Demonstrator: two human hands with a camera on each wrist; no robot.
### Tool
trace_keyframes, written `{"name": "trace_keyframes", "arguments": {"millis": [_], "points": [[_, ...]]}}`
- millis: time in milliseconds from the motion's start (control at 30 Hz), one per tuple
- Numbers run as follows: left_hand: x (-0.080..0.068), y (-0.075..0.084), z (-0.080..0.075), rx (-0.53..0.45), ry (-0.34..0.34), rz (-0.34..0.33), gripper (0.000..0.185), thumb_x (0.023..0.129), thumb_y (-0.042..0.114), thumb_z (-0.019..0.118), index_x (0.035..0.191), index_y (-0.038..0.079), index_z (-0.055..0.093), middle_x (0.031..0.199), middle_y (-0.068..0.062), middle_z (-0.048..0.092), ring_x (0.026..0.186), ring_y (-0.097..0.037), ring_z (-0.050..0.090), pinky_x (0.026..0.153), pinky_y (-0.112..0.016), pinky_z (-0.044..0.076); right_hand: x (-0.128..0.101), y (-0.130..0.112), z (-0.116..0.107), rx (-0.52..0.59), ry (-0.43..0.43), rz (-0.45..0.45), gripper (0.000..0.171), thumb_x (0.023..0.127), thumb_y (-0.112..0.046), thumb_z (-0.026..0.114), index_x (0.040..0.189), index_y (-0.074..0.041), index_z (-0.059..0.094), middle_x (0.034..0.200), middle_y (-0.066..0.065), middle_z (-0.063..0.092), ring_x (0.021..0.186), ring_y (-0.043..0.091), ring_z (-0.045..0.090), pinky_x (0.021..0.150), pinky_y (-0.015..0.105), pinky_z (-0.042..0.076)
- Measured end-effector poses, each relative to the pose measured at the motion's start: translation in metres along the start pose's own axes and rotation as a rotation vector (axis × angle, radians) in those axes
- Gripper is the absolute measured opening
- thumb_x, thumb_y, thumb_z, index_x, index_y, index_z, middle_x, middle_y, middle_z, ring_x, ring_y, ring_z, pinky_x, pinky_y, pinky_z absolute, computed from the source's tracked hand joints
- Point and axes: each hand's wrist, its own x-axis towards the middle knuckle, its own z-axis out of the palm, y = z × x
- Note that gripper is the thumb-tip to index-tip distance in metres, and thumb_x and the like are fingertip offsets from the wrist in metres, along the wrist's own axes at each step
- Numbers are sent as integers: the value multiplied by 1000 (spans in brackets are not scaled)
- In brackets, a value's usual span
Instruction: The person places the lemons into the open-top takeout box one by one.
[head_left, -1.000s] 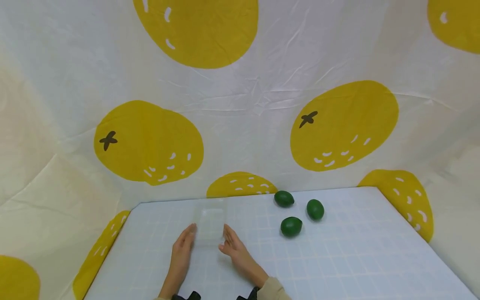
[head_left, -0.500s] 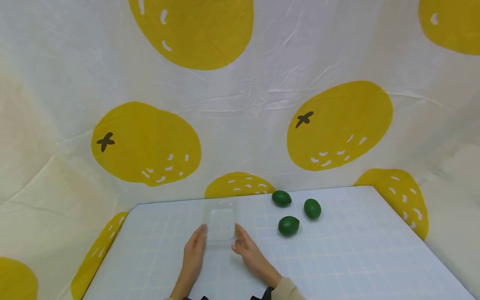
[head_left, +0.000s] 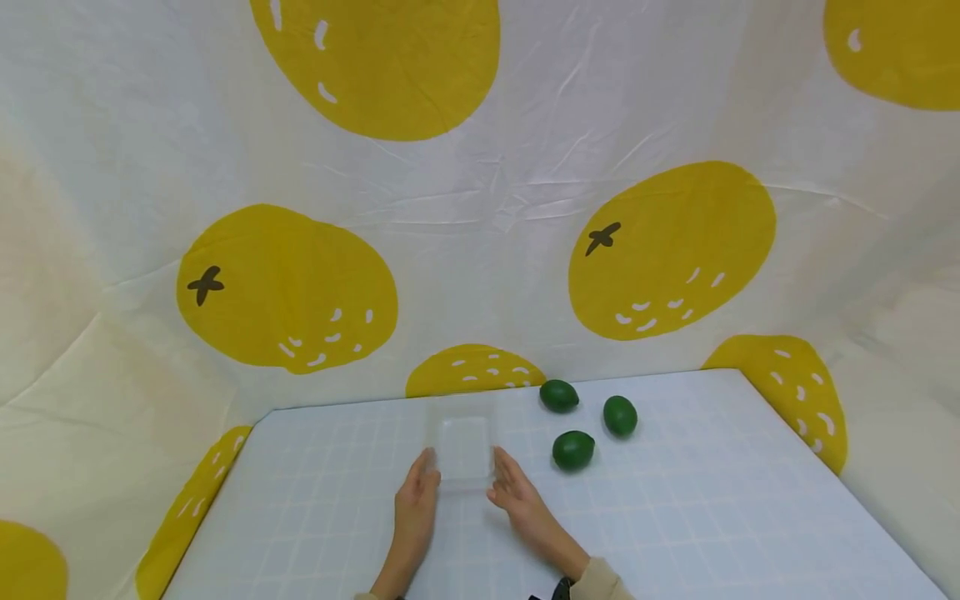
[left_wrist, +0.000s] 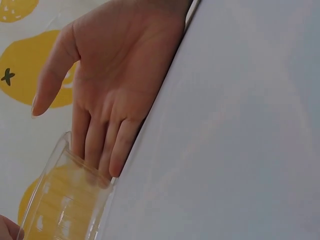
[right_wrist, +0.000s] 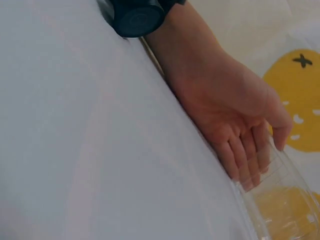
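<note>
The left hand [head_left: 417, 510] lies on its edge on the table [head_left: 712, 517], fingers straight and together, their tips touching the left wall of a clear plastic box [head_left: 464, 447]. Nothing is curled round the box; the hand is flat and only presses against it. In the left wrist view the fingertips [left_wrist: 116, 167] meet the box's [left_wrist: 65, 205] rim where it curves. The box sits near the middle of the table, a little toward the far edge, directly between the two hands. It looks light, thin-walled and smooth, so it would likely slide easily and flex or dent if squeezed hard; the two long side walls seem the sensible place to hold it, with even pressure from both sides. The right hand [head_left: 519, 502] mirrors the left, fingers straight, tips against the box's right wall, holding nothing. Further right, well apart from the hands, lie three green limes [head_left: 573, 450].
</note>
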Motion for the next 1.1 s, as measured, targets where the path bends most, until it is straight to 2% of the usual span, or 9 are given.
{"name": "trace_keyframes", "arguments": {"millis": [167, 367, 500, 633, 767, 867, 933, 1000, 1100], "points": [[-2, -1, 9, -21, -25, 10, 48, 102, 17, 56, 146, 0, 46, 146, -14, 50, 135, -28, 46, 108, -43, 39, -6, -1, -8, -4, 3, -18, 73, 102, -5, 47, 154, 9, -1, 161, 29, -5, 147, 45, -3, 119, 43, 11], [-4, -1, 16, -7, -41, 30, 50, 101, 18, 57, 146, -1, 45, 147, -15, 49, 135, -28, 45, 109, -45, 37, -11, -1, -12, 13, 21, -27, 74, 101, -3, 48, 154, 9, -2, 160, 29, -7, 147, 44, -7, 117, 27, 15], [-5, -1, 19, -6, -55, 33, 52, 102, 20, 56, 147, -2, 43, 148, -16, 47, 137, -29, 43, 111, -45, 35, -12, -1, -12, 19, 55, -23, 74, 101, -1, 48, 154, 10, -3, 161, 29, -6, 147, 41, -7, 113, 19, 16], [-7, 3, 20, -35, -77, 37, 56, 102, 19, 56, 150, -2, 36, 149, -19, 45, 135, -34, 45, 110, -47, 36, -15, 0, -12, -13, 128, -47, 73, 101, -2, 49, 154, 9, 0, 161, 28, 2, 149, 40, 0, 109, 11, 20], [-7, 5, 20, -46, -99, 25, 60, 103, 18, 55, 153, -2, 30, 150, -21, 42, 137, -36, 42, 111, -47, 35, -19, 2, -11, -172, 245, -172, 68, 99, 0, 54, 153, 9, 13, 156, 33, 24, 144, 44, 22, 108, 13, 29], [-7, 6, 20, -43, -115, 17, 61, 103, 18, 54, 154, -2, 27, 152, -22, 39, 140, -37, 38, 112, -47, 33, -19, 5, -12, -341, 359, -339, 61, 95, 7, 58, 149, 5, 29, 141, 34, 45, 131, 47, 45, 106, 24, 42], [-7, 6, 20, -39, -119, 16, 61, 103, 17, 53, 154, -2, 26, 152, -23, 39, 140, -37, 38, 111, -47, 33, -20, -7, -7, -444, 431, -443, 55, 91, 13, 59, 142, 6, 39, 129, 31, 55, 118, 46, 55, 98, 33, 51], [-6, 5, 20, -32, -122, 7, 60, 103, 14, 52, 154, -3, 25, 152, -24, 38, 139, -39, 38, 111, -49, 33, -21, -17, -3, -537, 504, -534, 49, 86, 19, 60, 132, 8, 47, 119, 28, 61, 106, 43, 61, 89, 38, 56], [-5, 4, 19, -29, -113, 4, 59, 103, 11, 52, 153, -4, 26, 151, -25, 39, 139, -40, 37, 112, -50, 32, -21, -24, 0, -623, 597, -625, 42, 81, 23, 62, 121, 12, 54, 112, 23, 64, 98, 34, 61, 78, 37, 54]]}}
